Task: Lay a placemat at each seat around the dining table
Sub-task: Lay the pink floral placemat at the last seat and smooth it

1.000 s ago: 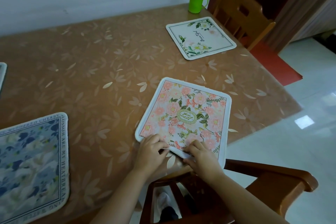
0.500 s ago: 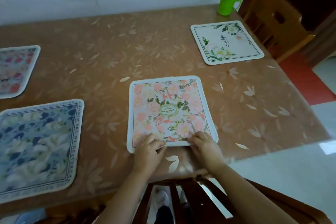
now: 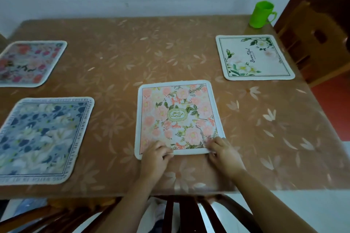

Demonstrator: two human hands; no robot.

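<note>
Pink floral placemat (image 3: 179, 117) flat on the brown worktop (image 3: 117, 66), near edge just short of the worktop's front edge. Left hand (image 3: 156, 159) on the near left corner, right hand (image 3: 224, 154) on the near right corner. Fingers (image 3: 161, 147) of both curled and resting on the mat's near border, thumbs tucked at its edge; pinching or merely pressing, cannot tell. Three more mats spread out well apart: blue floral mat (image 3: 40, 140) cut off at the left frame edge, dark pink mat (image 3: 28, 63) blurred and likewise cut off, white mat (image 3: 253, 57) far right beside a green cup (image 3: 261, 14). Chair backs (image 3: 189, 213) below the worktop mostly hidden.
</note>
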